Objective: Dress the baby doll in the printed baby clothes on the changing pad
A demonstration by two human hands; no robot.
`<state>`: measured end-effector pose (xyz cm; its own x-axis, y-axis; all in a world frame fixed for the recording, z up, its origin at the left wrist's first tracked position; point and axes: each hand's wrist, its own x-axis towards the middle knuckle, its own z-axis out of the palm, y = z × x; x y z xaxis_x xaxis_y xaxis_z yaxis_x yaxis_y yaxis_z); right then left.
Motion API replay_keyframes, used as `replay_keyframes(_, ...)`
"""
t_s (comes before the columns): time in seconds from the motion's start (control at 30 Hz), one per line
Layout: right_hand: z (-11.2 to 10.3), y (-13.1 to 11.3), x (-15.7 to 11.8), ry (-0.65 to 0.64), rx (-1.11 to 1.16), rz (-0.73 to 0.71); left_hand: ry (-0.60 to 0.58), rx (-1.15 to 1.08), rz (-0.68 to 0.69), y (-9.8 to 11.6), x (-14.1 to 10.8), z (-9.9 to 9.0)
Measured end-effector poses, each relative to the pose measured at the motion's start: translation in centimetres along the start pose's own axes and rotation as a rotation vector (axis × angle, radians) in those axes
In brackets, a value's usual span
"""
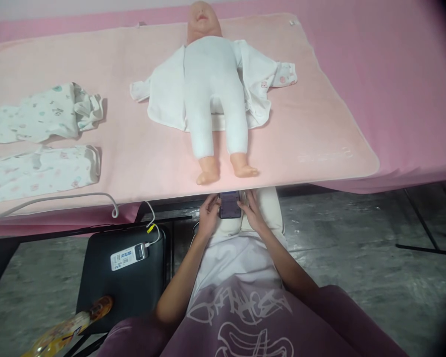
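Note:
A dark smartphone [230, 206] is held low over my lap, just under the table's front edge. My left hand [209, 213] is closed on its left side, the thumb at the screen's edge. From the other side my right hand [250, 208] grips it, thumb over the screen. On the table beyond lies a baby doll [217, 79] on its back, feet towards me. White fabric covers its body and legs. A small white printed shirt [167, 101] is spread open beneath the doll, its sleeves stretched out to both sides.
Two folded printed baby garments [40, 114] lie on the left of the pink mat [319, 124]. A white cable [78, 195] runs over the table edge to a power bank [129, 256] on a black chair [126, 292]. A yellow-labelled bottle [65, 332] stands at lower left.

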<state>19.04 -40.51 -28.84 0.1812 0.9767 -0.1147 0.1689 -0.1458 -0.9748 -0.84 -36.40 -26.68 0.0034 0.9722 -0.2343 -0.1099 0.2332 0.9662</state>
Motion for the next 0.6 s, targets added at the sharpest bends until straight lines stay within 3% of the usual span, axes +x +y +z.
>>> replay_keyframes(0.13,-0.6,0.5,0.0,-0.059,-0.024,-0.014,-0.034,-0.01,-0.007,0.1,0.0,-0.4)
replay_keyframes(0.33,-0.8,0.8,0.0,-0.052,-0.051,-0.018,-0.083,-0.024,-0.026,-0.3,0.2,-1.0)
replay_keyframes(0.6,1.3,-1.0,0.2,0.093,-0.086,-0.053,-0.139,-0.033,-0.023,-1.2,0.2,-1.3)
